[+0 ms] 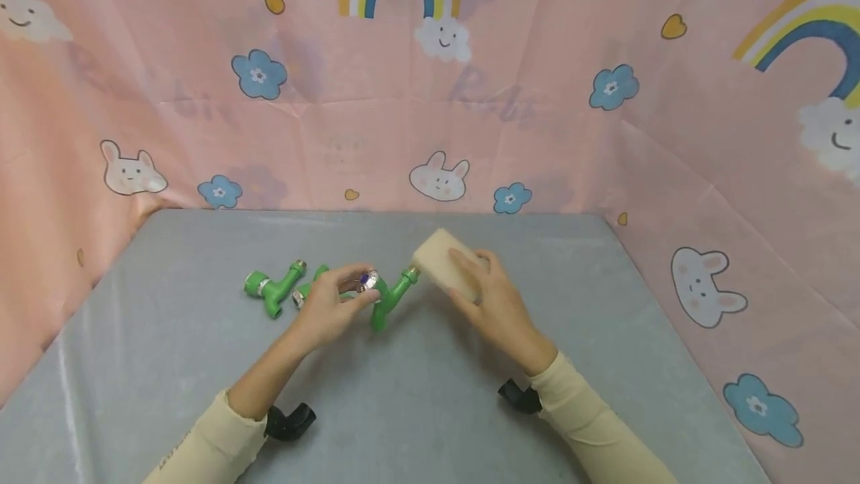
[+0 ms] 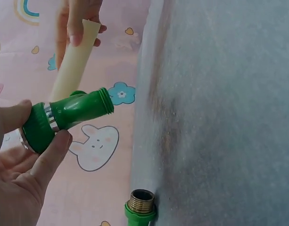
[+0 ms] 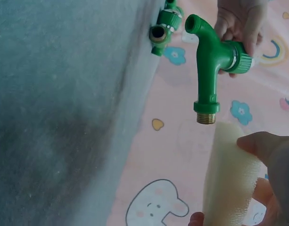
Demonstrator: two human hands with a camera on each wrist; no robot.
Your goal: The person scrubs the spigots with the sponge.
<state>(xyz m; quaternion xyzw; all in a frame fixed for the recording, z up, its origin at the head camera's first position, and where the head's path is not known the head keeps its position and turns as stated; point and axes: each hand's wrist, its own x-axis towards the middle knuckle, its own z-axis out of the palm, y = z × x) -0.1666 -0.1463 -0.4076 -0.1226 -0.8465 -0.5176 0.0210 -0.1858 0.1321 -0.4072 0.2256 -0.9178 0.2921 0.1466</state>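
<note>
Cream sleeves cover both forearms at the bottom of the head view, each with a black wrist mount beneath it. Left hand grips a green plastic tap by its knob end, fingers and thumb curled round the ribbed green cap and the chrome ring behind it. The tap is held clear of the grey table, above its middle; one threaded green outlet points toward the table surface in the left wrist view, and the brass-threaded end points toward the right hand. Right hand grips a cream sponge block, thumb on one face and fingers wrapped over the other. One end of the sponge block sits just beside the brass-threaded end; in the right wrist view a narrow gap appears between them, and contact cannot be confirmed.

Outward from the hands, two more green fittings lie on the table. A second green tap lies left of the left hand, near it but apart. A third green fitting lies partly hidden behind the left hand's fingers. Pink printed cloth with rainbows, rabbits, clouds and blue flowers encloses the table on three sides.
</note>
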